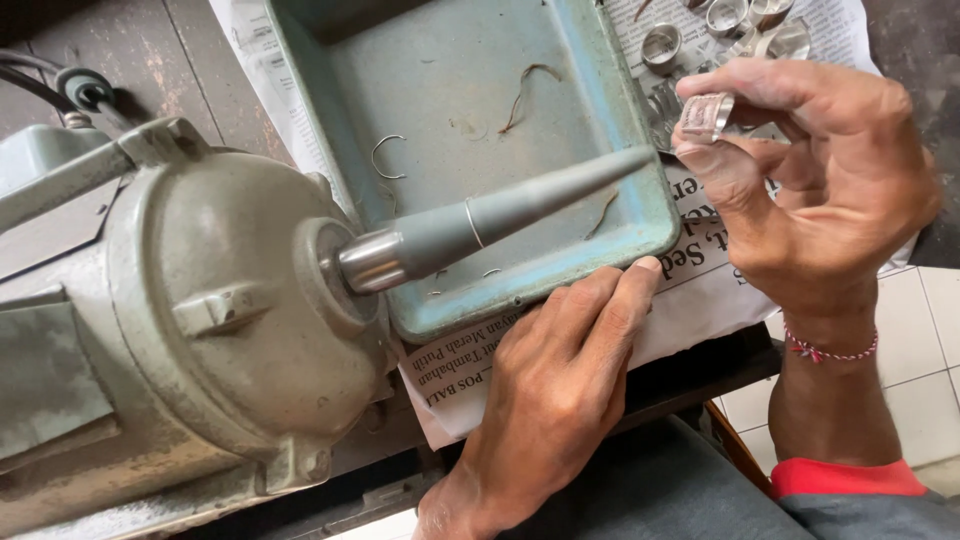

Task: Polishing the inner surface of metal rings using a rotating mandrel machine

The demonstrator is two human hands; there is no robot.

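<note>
My right hand [820,180] pinches a wide silver ring [707,115] between thumb and fingers, just right of the tip of a grey tapered spindle [500,215]. The spindle sticks out of a grey motor housing [200,310] on the left and carries a thin wire loop around its middle. My left hand [555,390] lies flat on the newspaper [700,290], fingertips touching the near rim of a blue-green metal tray [620,100]. That hand holds nothing.
Several more silver rings [720,30] lie on the newspaper at the top right. Bits of wire and thread lie in the tray. A black cable [80,90] runs to the motor at top left. White floor tiles [930,380] show at lower right.
</note>
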